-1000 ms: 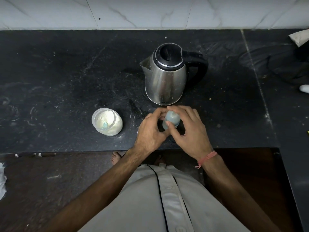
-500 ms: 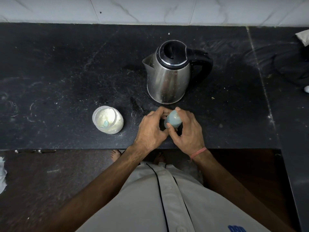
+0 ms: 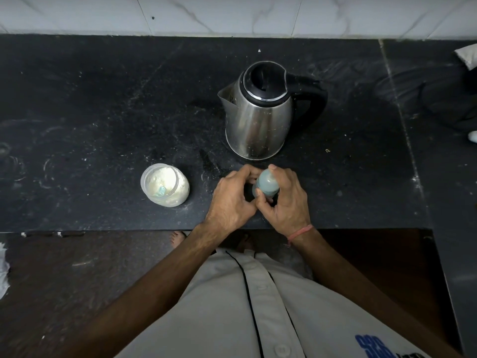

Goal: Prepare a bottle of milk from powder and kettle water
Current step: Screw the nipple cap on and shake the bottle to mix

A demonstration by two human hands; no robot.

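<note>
A black stone counter (image 3: 103, 104) runs across the view below a pale tiled wall (image 3: 232, 14), its surface dusted with white specks and smears. Near the middle of it stands a steel kettle (image 3: 258, 120), upright, with a black lid and a black handle pointing right and its spout to the left. To the left and nearer the front edge sits an open jar of milk powder (image 3: 166, 186), with a small pale blue scoop (image 3: 161, 190) lying in the powder. Just in front of the kettle, near the front edge, the person holds a small bottle (image 3: 267, 186) with a bluish top between both hands. The right hand (image 3: 286, 202) is closed around the bottle, fingers curled over its far side and thumb on the near side. The left hand (image 3: 232, 197) is curled against its left side; whether it grips the bottle cannot be told. A thin red thread (image 3: 300, 231) circles the right wrist.
</note>
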